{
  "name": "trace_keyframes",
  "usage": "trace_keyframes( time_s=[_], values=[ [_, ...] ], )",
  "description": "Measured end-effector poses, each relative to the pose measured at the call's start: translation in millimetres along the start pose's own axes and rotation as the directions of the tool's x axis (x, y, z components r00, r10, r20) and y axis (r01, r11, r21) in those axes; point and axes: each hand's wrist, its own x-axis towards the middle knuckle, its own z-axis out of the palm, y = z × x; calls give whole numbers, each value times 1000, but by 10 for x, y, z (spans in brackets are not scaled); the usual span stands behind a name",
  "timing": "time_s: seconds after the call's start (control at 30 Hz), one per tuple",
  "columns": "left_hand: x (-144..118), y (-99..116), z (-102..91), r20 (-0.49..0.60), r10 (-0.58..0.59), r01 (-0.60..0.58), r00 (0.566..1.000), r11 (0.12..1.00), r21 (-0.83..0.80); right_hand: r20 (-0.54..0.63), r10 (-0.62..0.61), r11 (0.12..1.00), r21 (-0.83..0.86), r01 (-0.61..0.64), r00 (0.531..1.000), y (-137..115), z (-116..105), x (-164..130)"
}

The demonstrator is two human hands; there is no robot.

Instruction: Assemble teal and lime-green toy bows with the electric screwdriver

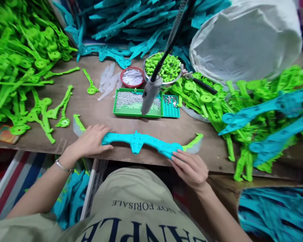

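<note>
A bright blue wing-shaped plastic body (136,143) lies spread across the near part of the worktop (91,107), and taking its middle as the clock's centre, the left hand (94,137) sits at nine o'clock, clamped on that end with its thumb on the blue plastic, while the right hand (190,168), at four o'clock, lays its fingers on the other end; its thumb is hidden, so I cannot tell whether it grips or only steadies. Both ends already carry a lime-green piece, the left lime tip (78,121) and the right lime tip (193,142), each with a translucent fin beside it, so fitting the two sides looks well along. Whether any screws are driven home is too small to tell, and the hanging screwdriver (151,94), toward one o'clock, is in neither hand, so the fastening may be done or still open. Silver screws (126,98) fill much of the green tray (131,111) at twelve. Much stock seems left to work through: the lime arm pile (7,67) at ten, loose clear fins (107,82) at eleven, the blue body stack (131,20) at twelve, and at about two to three a lime heap (207,98) topped with more blue pieces (257,108).
</note>
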Motion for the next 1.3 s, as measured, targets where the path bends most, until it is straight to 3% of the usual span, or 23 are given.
trace_keyframes(
  time_s=[0.07, 0.13, 0.2, 0.27, 0.37, 0.47, 0.57, 0.67, 0.77, 0.87, 0.97, 1.03, 1.07, 1.1, 1.17, 1.3],
  values=[
    [92, 34, 96, 152, -5, 12, 988, 999, -45, 2, 32, 999, -9, -32, 999, -68, 59, -135],
    [114, 77, 184, 144, -23, 28, 989, 999, -29, 9, 85, 996, 24, -85, 996, -71, 68, -228],
    [64, 117, 255, -16, -31, 31, 999, 999, 29, -11, 159, 985, 64, -158, 987, -18, 20, -255],
    [-27, 144, 311, -231, -10, 32, 973, 996, 89, -83, 262, 964, 76, -256, 961, 73, -75, -207],
    [-156, 161, 393, -523, 34, 60, 851, 985, 160, -139, 408, 913, 67, -403, 902, 217, -242, -23],
    [-207, 162, 505, -720, 70, 111, 690, 973, 202, 79, 378, 922, 54, -382, 923, 278, -335, 184],
    [-186, 137, 664, -804, 98, 133, 587, 967, 215, 320, 256, 963, -2, -270, 912, 247, -307, 291],
    [-145, 73, 832, -835, 106, 121, 540, 972, 202, 413, 223, 975, -110, -194, 883, 213, -235, 282],
    [-128, 40, 906, -825, 73, 80, 561, 987, 142, 428, 214, 973, -169, -155, 878, 209, -215, 239],
    [-129, 197, 799, -820, 56, -7, 569, 998, 64, 432, 214, 972, -187, -145, 876, 178, -244, 238],
    [-84, 642, 560, -842, 45, -132, 538, 991, -32, 439, 230, 967, -205, -152, 869, 108, -256, 275],
    [10, 1043, 402, -831, 81, -250, 550, 966, -72, 439, 242, 963, -218, -159, 865, 59, -244, 299],
    [78, 1245, 339, -790, 121, -303, 601, 949, -85, 436, 248, 961, -224, -163, 865, 37, -235, 306],
    [157, 1433, 289, -759, 182, -356, 625, 932, -70, 433, 254, 959, -229, -168, 865, 18, -226, 310],
    [331, 1742, 229, -668, 254, -351, 700, 936, -12, 425, 268, 956, -231, -183, 865, -16, -213, 304],
    [606, 2012, 195, -383, 307, -322, 872, 946, 24, 396, 307, 945, -236, -227, 866, -79, -202, 245]
  ],
)
